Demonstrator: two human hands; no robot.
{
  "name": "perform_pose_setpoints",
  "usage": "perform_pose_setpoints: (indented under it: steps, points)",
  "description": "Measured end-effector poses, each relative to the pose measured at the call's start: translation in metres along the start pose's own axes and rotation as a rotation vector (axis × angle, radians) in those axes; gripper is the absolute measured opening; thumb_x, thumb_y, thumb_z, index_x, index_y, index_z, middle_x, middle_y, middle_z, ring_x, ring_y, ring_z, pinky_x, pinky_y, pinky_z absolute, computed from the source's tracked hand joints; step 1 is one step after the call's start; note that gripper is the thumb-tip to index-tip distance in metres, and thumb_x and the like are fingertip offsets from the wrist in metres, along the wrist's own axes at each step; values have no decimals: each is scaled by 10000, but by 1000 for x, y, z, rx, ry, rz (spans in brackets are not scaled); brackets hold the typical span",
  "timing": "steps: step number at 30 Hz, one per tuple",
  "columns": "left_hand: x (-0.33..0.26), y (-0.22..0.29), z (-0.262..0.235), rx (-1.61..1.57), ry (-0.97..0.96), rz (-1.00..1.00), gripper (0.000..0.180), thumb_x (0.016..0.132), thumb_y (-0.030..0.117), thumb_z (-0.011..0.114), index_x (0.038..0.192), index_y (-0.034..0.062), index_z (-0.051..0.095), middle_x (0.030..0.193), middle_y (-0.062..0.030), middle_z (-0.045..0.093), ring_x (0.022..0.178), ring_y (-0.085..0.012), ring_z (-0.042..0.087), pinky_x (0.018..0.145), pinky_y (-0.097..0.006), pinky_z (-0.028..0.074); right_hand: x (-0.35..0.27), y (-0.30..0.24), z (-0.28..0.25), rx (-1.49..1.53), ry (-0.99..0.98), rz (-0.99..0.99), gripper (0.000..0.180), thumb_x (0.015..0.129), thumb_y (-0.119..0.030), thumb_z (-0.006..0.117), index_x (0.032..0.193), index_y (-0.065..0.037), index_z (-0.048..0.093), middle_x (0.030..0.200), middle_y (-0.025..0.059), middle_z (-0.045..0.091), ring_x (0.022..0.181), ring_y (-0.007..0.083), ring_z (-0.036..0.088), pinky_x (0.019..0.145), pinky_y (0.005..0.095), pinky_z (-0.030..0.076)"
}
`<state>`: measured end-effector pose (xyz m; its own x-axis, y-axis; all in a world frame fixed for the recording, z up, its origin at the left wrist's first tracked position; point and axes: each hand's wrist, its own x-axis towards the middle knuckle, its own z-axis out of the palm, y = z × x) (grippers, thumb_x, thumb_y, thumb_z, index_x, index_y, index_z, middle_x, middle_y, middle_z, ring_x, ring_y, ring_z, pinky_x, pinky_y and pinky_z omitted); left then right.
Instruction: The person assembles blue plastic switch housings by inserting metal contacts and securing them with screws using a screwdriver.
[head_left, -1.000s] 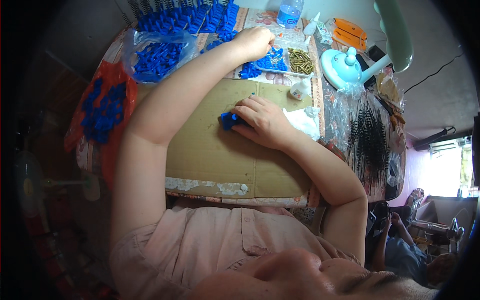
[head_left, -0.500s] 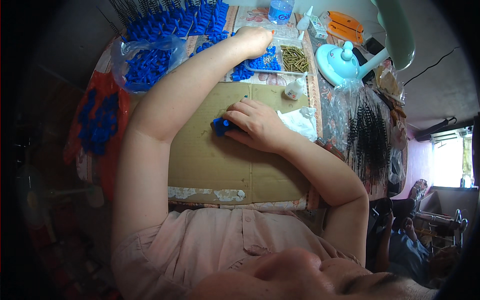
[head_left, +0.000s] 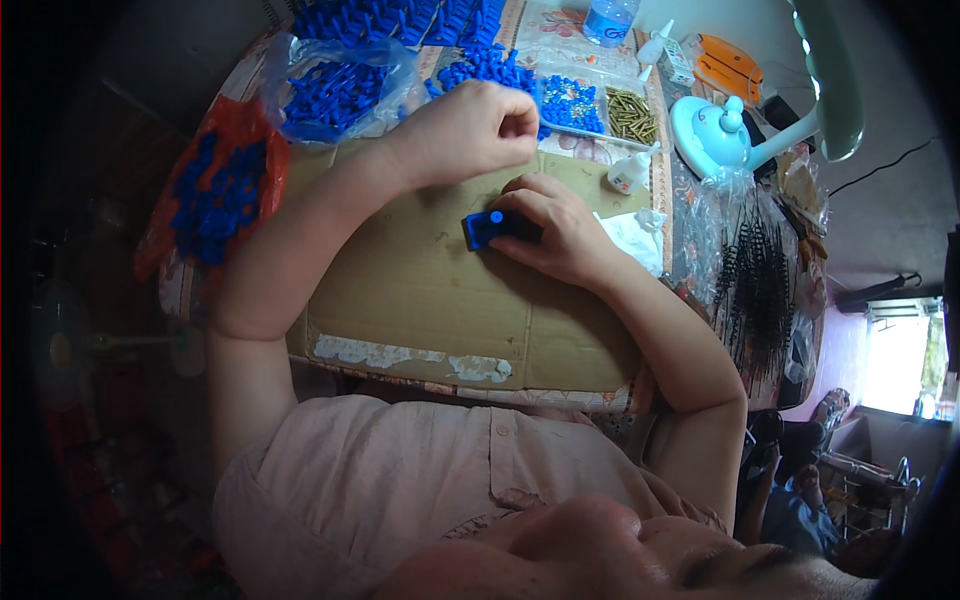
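My right hand [head_left: 560, 228] grips a small blue plastic piece [head_left: 483, 230] with a hollow, box-like end and a round peg, low over the brown cardboard [head_left: 420, 300]. Its fingers curl over the far part, hiding it. My left hand [head_left: 465, 132] is raised above the cardboard's far edge with the fingers curled in and the fingertips together; whatever they hold, if anything, is hidden. Just beyond it stands a clear divided tray [head_left: 592, 131], with small blue parts [head_left: 570, 103] in one section and brass-coloured pins [head_left: 630, 115] in another.
Blue parts fill a clear bag [head_left: 400, 92] and a red bag [head_left: 150, 240] at left. A white dropper bottle [head_left: 628, 174], crumpled tissue [head_left: 640, 238] and a turquoise lamp base [head_left: 712, 135] stand right. Black wiry strips [head_left: 755, 270] lie at the far right.
My left hand has come back from the tray toward me, over the cardboard. My right hand keeps its grip on the blue piece, which now shows more of its hollow end. The whole view has shifted.
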<state>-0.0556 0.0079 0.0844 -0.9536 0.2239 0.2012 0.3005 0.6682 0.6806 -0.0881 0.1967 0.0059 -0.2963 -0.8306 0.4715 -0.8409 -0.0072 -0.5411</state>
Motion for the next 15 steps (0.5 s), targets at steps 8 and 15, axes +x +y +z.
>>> perform_pose_setpoints:
  steps: [8, 15]
  points:
    - [-58, -6, 13, -174, 71, -123, 84, 887, 79, 614, 902, -2, 606, 792, -2, 587, 726, -58, 537, 660, -232, 465, -5, 2, 0, -100, 15, -75, 328, 730, -153, 755, 1014, -60, 621, 1010, 122, 593, 902, 313, 606, 767, 403, 505]
    - [-75, -25, 21, -472, 47, -197, 78, 903, 54, 608, 954, -4, 617, 871, -1, 606, 791, -57, 557, 711, -220, 474, -3, -4, -6, -145, 56, -161, 371, 718, -119, 762, 1050, -51, 609, 1043, 108, 600, 856, 284, 640, 690, 366, 538]
